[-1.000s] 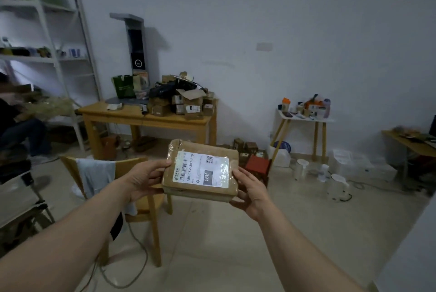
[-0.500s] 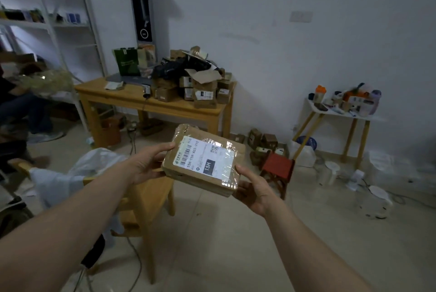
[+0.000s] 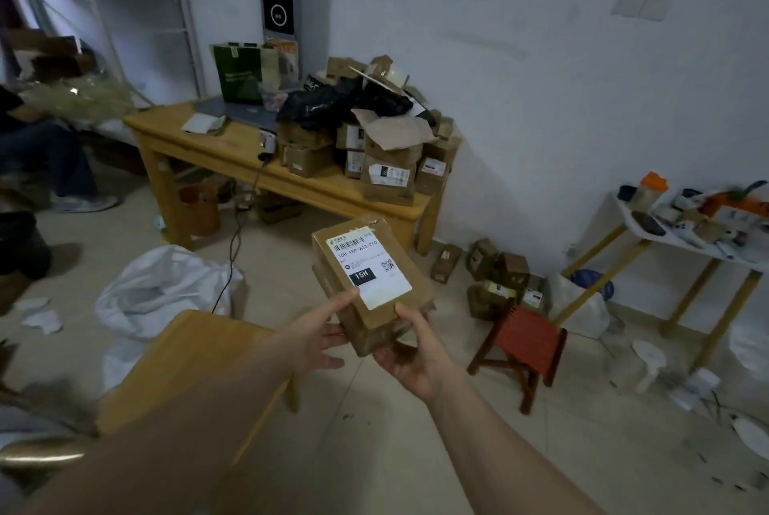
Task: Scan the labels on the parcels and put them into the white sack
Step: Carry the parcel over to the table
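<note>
A brown cardboard parcel (image 3: 410,285) with a white barcode label marked 15H is held in the air at frame centre, label facing up, long side pointing away from me. My left hand (image 3: 318,333) holds its near left corner, thumb on the label's edge. My right hand (image 3: 410,352) cups the near end from below, thumb on top. The white sack (image 3: 166,285) lies open on the floor to the left, beyond a wooden chair. A pile of more parcels (image 3: 374,148) sits on the wooden table (image 3: 233,152) by the wall.
A wooden chair seat (image 3: 191,352) is right under my left forearm. A small red stool (image 3: 526,337) stands to the right, with several boxes (image 3: 495,269) on the floor behind it. A white side table (image 3: 682,239) carries clutter. A seated person (image 3: 37,148) is at the left.
The parcel has turned from crosswise to pointing away from me, and both hands now hold its near end. The view has tilted down, bringing the white sack and floor into sight.
</note>
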`<state>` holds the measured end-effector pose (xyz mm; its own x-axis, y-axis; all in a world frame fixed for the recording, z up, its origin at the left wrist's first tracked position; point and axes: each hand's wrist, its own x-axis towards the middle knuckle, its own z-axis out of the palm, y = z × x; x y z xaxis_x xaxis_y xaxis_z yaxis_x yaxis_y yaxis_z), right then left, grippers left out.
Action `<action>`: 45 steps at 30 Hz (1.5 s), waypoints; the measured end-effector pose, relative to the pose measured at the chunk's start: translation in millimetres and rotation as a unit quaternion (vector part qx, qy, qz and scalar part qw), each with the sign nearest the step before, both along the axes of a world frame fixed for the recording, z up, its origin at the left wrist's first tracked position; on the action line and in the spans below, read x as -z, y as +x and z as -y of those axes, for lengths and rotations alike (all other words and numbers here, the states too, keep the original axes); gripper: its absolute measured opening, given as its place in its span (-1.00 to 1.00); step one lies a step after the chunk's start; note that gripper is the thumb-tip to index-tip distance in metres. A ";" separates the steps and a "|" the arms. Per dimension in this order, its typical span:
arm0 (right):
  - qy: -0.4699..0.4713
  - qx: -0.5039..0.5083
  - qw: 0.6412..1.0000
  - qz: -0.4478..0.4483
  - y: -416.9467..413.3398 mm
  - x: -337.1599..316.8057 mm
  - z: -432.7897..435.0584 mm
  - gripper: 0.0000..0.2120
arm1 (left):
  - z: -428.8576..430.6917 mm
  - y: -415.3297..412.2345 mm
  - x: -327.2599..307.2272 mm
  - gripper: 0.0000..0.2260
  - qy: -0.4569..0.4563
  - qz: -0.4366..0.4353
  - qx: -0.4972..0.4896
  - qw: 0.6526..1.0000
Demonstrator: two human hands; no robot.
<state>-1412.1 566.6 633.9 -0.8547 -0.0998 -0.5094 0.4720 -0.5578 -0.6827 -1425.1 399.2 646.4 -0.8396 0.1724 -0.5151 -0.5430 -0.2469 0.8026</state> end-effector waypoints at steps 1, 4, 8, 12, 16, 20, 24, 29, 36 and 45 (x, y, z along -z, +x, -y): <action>0.003 -0.015 1.000 0.006 -20.6 1.2 2.1 -0.31 | -2.3 -18.1 5.2 -0.06 -0.007 -0.007 -0.007 1.000; 0.040 -0.080 0.996 0.015 -81.8 13.2 0.7 -0.25 | -1.2 -70.0 21.7 -0.28 -0.021 -0.026 -0.044 0.998; 0.084 -0.117 0.989 0.031 -174.4 21.0 -18.7 -0.25 | 8.0 -142.2 33.4 -0.35 -0.025 -0.025 -0.094 0.995; 0.092 -0.172 0.981 0.017 -265.0 20.3 -22.5 -0.56 | 19.2 -204.8 30.4 -0.41 -0.040 -0.018 -0.121 0.992; 0.109 -0.215 0.970 0.041 -326.7 31.9 3.4 -0.70 | 38.1 -247.7 33.6 -0.44 -0.039 0.000 -0.154 0.987; 0.105 -0.263 0.959 0.035 -385.9 39.8 50.6 -0.64 | 75.8 -287.5 40.0 -0.46 -0.050 0.001 -0.205 0.977; 0.160 -0.274 0.948 0.005 -445.8 39.8 109.9 -0.77 | 127.4 -334.0 45.5 -0.55 -0.069 0.011 -0.273 0.960; 0.272 -0.294 0.912 -0.085 -519.4 26.9 173.4 -0.92 | 197.3 -386.1 42.3 -0.55 -0.132 -0.006 -0.307 0.942; 0.370 -0.322 0.854 -0.172 -614.9 20.4 253.7 -0.85 | 270.5 -450.9 37.5 -0.36 -0.181 -0.005 -0.378 0.908; 0.434 -0.397 0.781 -0.212 -722.7 23.4 344.9 -0.60 | 327.3 -532.0 35.2 -0.17 -0.210 0.003 -0.455 0.865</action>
<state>-2134.8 221.7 610.5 -0.8097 -0.4570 -0.3681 0.0637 0.5551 -0.8293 -1957.0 71.9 611.1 -0.5264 -0.7620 -0.3770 -0.2822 -0.2617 0.9230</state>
